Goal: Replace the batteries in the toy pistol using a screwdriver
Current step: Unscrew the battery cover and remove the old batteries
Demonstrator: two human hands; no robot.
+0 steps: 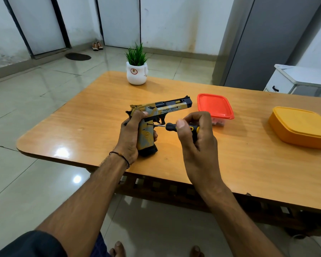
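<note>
A: Where is the toy pistol [157,113]?

B: At the centre of the frame, held above the wooden table [82,127]. It is tan and grey, and its muzzle points toward the right of the frame. The left hand [130,134] grips the handle, with the fingers wrapped round it and the thumb near the slide.

A: And the right hand [196,143]?

B: It is just right of centre, pinching the black-and-yellow handle of a screwdriver [170,127] between thumb and curled fingers. The thin metal shaft runs leftward and the tip meets the side of the pistol's grip, just below the trigger guard.

A: What else is on the table?

B: A clear container with a red lid [214,106] sits just right of the muzzle, with small things inside that are too blurred to name. A yellow lidded container [300,127] is at the right edge. A potted plant [137,69] in a white pot stands at the table's far edge, upper centre.

A: Beyond the table?

B: A pair of shoes [97,46] and a dark mat [77,56] lie on the tiled floor at upper left, and a white cabinet [295,78] stands at right.
</note>
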